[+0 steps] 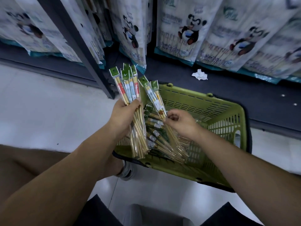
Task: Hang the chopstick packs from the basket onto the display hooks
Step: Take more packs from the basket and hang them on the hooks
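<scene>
Both hands held chopstick packs above the green basket (pixel 228 115).

The left hand (pixel 125 111) gripped a fanned bundle of packs (pixel 128 85), fingers closed around it, green header cards pointing up. The right hand (pixel 180 123) pinched two packs (pixel 154 97) by their lower part, just over the loose packs (pixel 156 137) lying in the basket on the floor. Large panda-printed bags (pixel 184 30) hung on the display behind, with a crumpled paper (pixel 200 74) on its base shelf.
</scene>
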### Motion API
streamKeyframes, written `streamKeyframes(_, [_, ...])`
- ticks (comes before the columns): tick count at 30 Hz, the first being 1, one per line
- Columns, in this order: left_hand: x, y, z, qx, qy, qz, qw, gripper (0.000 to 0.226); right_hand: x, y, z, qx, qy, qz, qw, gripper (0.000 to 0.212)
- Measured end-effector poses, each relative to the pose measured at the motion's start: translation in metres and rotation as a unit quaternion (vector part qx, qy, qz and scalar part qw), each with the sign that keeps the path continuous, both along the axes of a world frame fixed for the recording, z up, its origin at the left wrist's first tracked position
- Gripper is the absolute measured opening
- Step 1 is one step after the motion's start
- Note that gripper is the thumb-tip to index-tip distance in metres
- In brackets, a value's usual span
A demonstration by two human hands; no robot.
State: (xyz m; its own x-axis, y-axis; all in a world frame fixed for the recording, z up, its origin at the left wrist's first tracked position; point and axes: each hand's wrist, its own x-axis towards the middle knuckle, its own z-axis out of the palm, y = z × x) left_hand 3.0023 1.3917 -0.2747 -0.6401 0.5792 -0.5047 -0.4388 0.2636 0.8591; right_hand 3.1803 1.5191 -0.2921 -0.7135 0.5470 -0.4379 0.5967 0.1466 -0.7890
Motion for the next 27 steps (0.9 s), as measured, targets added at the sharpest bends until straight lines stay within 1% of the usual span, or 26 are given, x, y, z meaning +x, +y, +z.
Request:
streamKeyframes(3, [0.011,0.011,0.012,0.032,-0.008,-0.017,0.999,0.026,-0.011,-0.002,0.032,-0.027,0.059,-0.053,0.996,0.005])
streamKeyframes(5, [0.018,0.015,0.023,0.063,-0.024,-0.04,0.997,0.025,-0.019,-0.004,0.052,-0.029,0.091,-0.069,0.993,0.003])
streamKeyframes(7, [0.027,0.021,0.035,0.099,-0.039,-0.054,0.993,0.023,-0.024,-0.006,0.073,0.001,0.106,-0.064,0.992,0.011])
streamKeyframes(8, [0.03,0.024,0.04,0.112,-0.037,-0.056,0.991,0.019,-0.025,-0.007,0.083,0.048,0.103,-0.045,0.992,0.015])
streamKeyframes(9, [0.034,0.027,0.046,0.123,-0.032,-0.06,0.99,0.015,-0.025,-0.006,0.092,0.116,0.09,-0.015,0.989,0.02])
streamKeyframes(11, [0.038,0.033,0.057,0.134,-0.003,-0.083,0.988,0.022,-0.022,-0.006,0.112,0.247,0.037,0.051,0.967,0.027])
streamKeyframes(12, [0.037,0.037,0.062,0.134,0.017,-0.095,0.986,0.02,-0.019,-0.005,0.122,0.29,0.016,0.074,0.954,0.027])
streamKeyframes(14, [0.034,0.042,0.077,0.142,0.045,-0.114,0.982,0.01,-0.01,-0.001,0.142,0.333,-0.007,0.099,0.938,0.033])
streamKeyframes(15, [0.032,0.044,0.086,0.147,0.059,-0.124,0.98,0.013,-0.005,0.003,0.154,0.338,-0.007,0.096,0.936,0.036])
streamKeyframes(16, [0.031,0.047,0.097,0.151,0.075,-0.136,0.976,0.021,-0.001,0.007,0.168,0.334,0.004,0.08,0.939,0.039])
streamKeyframes(18, [0.031,0.053,0.119,0.163,0.093,-0.17,0.967,0.033,0.003,0.016,0.197,0.315,0.061,0.006,0.947,0.039])
streamKeyframes(21, [0.032,0.062,0.16,0.186,0.121,-0.224,0.949,0.026,0.001,0.031,0.242,0.25,0.187,-0.113,0.943,0.029])
streamKeyframes(24, [0.033,0.071,0.206,0.221,0.19,-0.264,0.92,0.02,-0.008,0.041,0.288,0.221,0.288,-0.184,0.914,0.019])
streamKeyframes(27, [0.033,0.083,0.249,0.253,0.267,-0.261,0.893,0.022,-0.013,0.048,0.332,0.223,0.351,-0.22,0.883,0.028])
